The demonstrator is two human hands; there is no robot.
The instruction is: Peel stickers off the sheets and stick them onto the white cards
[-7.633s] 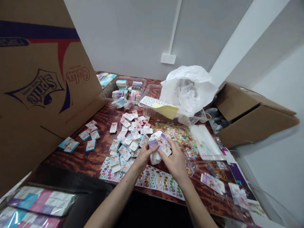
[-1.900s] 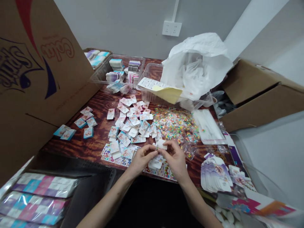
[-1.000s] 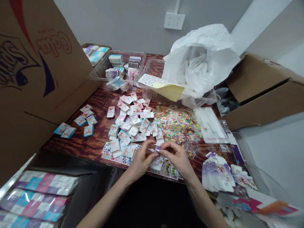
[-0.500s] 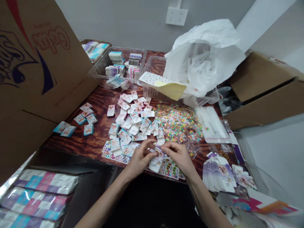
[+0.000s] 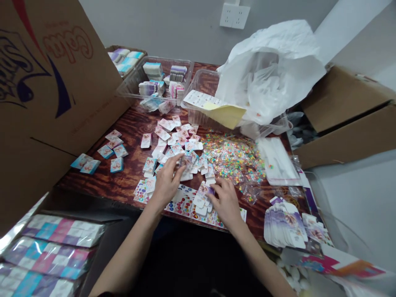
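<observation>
Two digits of the left hand (image 5: 167, 182) pinch a small purple-and-white cardboard packet (image 5: 186, 162); a loosened pinch could lose it among pink-and-blue-printed white cardboard boxes (image 5: 182, 139) beneath. Fingertips of the right hand (image 5: 227, 203) touch purple-and-white printed cards (image 5: 201, 199); whether pinching, I cannot tell.

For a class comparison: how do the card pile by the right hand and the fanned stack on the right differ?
The card pile lies over the sticker sheet; the fanned stack lies off it. The right hand touches the card pile; no hand touches the fanned stack. The card pile is smaller; the fanned stack spreads wider. Both show purple and white.
</observation>
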